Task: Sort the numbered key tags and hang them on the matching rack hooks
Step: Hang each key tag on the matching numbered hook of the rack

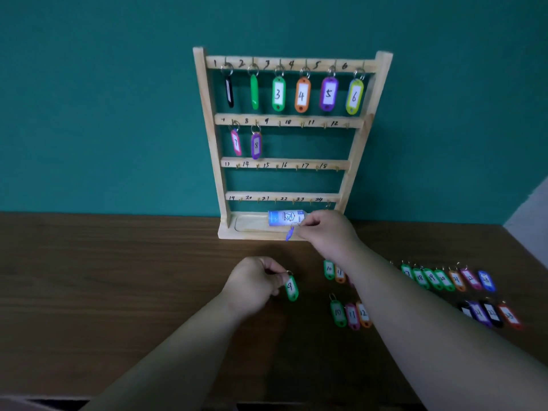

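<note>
Rack [207, 114]: tags hang at numbers 1 to 8
Left hand [255, 284]: pinches green tag 9 [291, 288] by its ring, over the table [118, 277]
Right hand [329, 229]: pinches a blue tag [289, 233] by its ring, at the Rack base

Rack [355, 149]: pale bare wood, matt, grain showing, numbers inked straight on the rails. Hooks [302, 125]: small, brass-coloured metal. Key tags [302, 95] on it: glossy coloured plastic shells, white paper inserts, each on a shiny metal split ring [304, 73]. Green tag 9 [291, 288] you're pinching in your left hand [252, 284]: same plastic, paper window. Blue tag [289, 233] in your right hand [329, 229]: edge-on, plastic, thin metal ring. Bottle [286, 218] in the rack's tray [249, 225]: smooth plastic with a printed label. Tabletop [118, 277]: dark wood-grain, smooth, low sheen. Wall [103, 114] behind: teal, flat matt.
</note>
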